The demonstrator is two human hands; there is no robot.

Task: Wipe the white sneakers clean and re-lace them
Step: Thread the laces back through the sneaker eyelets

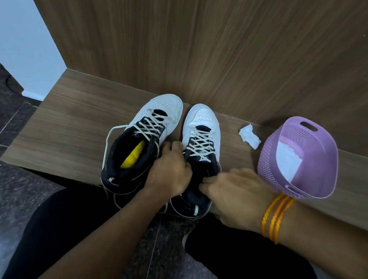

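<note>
Two white sneakers with black collars stand side by side on a low wooden ledge point(68, 124), toes toward the wall. The left sneaker point(155, 117) has its laces crossed and a yellow insole showing inside. The right sneaker point(204, 121) is laced up to the collar. My left hand point(169, 172) has its fingers curled at the right sneaker's collar on its left side. At the collar's right side, the fingertips of my right hand point(234, 192) pinch something; whether it is lace or collar is hidden. A crumpled white wipe point(250, 136) lies on the ledge right of the sneakers.
A purple perforated basket point(279, 156) with white cloth inside stands at the right of the ledge. A wood-panel wall rises directly behind the shoes. Dark stone floor lies left and below, and my legs in black trousers are at the bottom.
</note>
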